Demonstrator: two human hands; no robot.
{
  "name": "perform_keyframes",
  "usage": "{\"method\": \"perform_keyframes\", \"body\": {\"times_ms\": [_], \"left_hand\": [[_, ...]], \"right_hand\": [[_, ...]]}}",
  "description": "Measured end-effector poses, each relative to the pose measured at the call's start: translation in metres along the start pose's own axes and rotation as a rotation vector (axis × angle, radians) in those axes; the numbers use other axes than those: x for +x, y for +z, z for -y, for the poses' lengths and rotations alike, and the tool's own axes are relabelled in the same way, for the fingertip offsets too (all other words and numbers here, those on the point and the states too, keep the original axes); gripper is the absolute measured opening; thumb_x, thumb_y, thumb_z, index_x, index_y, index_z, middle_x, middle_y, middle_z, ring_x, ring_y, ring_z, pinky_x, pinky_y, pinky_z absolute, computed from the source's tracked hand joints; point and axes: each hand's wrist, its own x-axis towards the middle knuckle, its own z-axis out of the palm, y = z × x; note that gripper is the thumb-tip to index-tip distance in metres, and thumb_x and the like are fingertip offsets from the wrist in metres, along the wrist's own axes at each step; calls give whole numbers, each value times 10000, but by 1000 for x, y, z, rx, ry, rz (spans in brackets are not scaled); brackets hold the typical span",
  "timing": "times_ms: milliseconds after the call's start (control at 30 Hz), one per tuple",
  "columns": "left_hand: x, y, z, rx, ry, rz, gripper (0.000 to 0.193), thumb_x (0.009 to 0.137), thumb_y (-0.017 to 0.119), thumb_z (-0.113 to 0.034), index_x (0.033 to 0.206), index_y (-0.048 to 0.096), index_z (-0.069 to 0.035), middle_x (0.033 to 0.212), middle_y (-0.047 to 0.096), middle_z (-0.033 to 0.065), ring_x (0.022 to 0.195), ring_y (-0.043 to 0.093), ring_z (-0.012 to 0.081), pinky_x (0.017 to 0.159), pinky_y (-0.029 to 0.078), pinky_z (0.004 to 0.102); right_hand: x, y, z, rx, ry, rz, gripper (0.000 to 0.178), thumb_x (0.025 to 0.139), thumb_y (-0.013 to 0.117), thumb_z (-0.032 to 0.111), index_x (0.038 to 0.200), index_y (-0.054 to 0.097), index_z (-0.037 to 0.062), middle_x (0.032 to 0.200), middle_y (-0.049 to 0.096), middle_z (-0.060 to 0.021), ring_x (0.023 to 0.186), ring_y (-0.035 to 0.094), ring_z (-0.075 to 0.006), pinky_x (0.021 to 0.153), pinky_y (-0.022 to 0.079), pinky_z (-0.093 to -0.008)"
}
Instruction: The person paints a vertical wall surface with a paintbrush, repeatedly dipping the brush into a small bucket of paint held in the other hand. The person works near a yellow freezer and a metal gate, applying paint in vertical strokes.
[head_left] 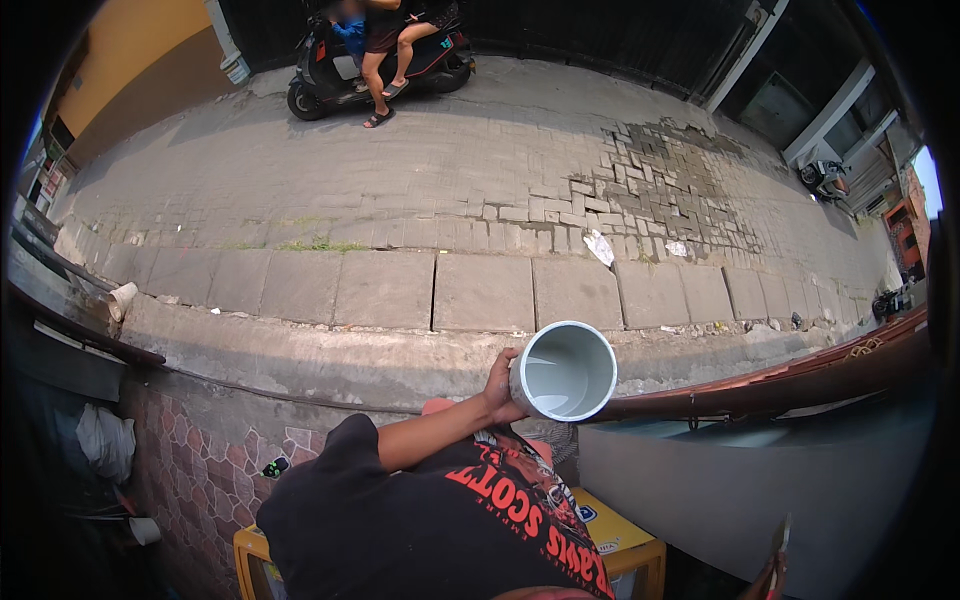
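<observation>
My left hand grips the side of a light grey plastic cylinder, holding it out over the concrete edge with its wide round mouth facing me. Its inside is smooth and pale, with bright patches of light; I cannot tell whether the far end is closed. Low at the right, my right hand shows only in part and in shadow. Its fingers seem closed around a thin, upright, flat thing too dark to name.
A yellow-framed case stands beside me. A brown metal rail and grey wall lie right. Beyond the concrete slabs runs a paved lane with broken bricks. People sit on a black scooter.
</observation>
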Motion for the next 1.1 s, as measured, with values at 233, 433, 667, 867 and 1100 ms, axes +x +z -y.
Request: {"method": "perform_keyframes", "body": {"times_ms": [233,433,667,867,1100], "left_hand": [[11,7,12,-9,-144,200,874,952,490,-684,1592,325,-111,1631,343,190,1440,353,556,944,473,763],[18,38,26,110,-130,255,864,946,474,-726,1617,303,-210,1656,301,178,1408,402,539,893,490,737],[24,41,36,128,-170,154,886,918,477,-767,1606,325,-231,1643,324,174,1379,440,520,857,506,688],[26,38,40,53,-187,186,849,935,538,-705,1608,306,-243,1665,280,160,1428,382,525,868,529,710],[24,42,36,103,-168,56,1064,807,469,-915,1588,343,-202,1568,421,175,1308,503,527,810,545,691]], "right_hand": [[40,-24,10,-30,10,-172,118,964,676,-3,1048,736,-59,1039,761,-154,995,717,-210,893,555,-320],[99,-130,66,-143,-92,-215,181,938,747,70,1102,759,-4,1063,784,-94,1011,731,-180,924,568,-316],[100,-163,80,-801,-332,-750,231,901,713,38,1119,773,90,1201,746,-107,1091,734,-290,899,586,-343],[16,75,18,-686,-120,-288,234,860,687,60,1074,768,110,1252,698,-163,1067,725,-370,869,602,-435],[40,-22,4,-171,-65,-207,113,874,738,4,981,758,33,1108,757,-156,1098,725,-319,907,582,-388]]}}
